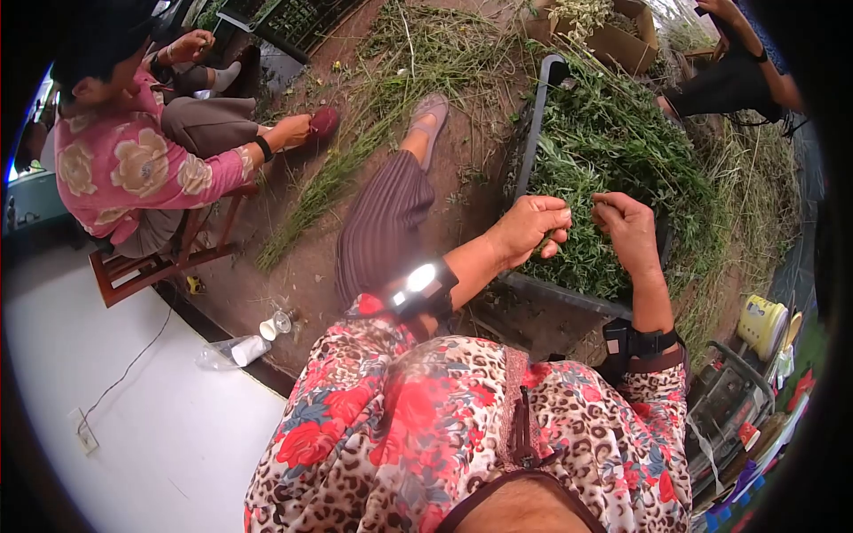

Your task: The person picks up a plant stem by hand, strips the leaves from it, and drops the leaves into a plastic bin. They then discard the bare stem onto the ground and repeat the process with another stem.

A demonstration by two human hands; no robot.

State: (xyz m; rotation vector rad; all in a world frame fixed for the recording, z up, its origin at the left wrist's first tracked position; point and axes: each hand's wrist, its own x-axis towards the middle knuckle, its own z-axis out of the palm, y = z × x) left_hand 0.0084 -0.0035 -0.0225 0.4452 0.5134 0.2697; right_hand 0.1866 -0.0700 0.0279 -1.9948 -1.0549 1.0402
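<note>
My left hand (533,229) is closed above the near-left part of a dark plastic crate (531,133), its fingers curled over a bit of dark green leaves (543,242). Close by on the right, my right hand (627,229) has thumb and fingers pinched together; whatever is between them is too small to make out. A small gap separates the two hands. Beneath them, cut leafy green stems (613,160) heap up to the crate's rim and spill over its right side.
Loose stems (329,191) lie across the brown floor on the left. A person in a pink flowered top (133,173) sits on a wooden stool (169,262). Another person's arm (764,53) is at upper right. A cardboard box (635,44) stands behind the crate, a yellow bucket (761,324) at right.
</note>
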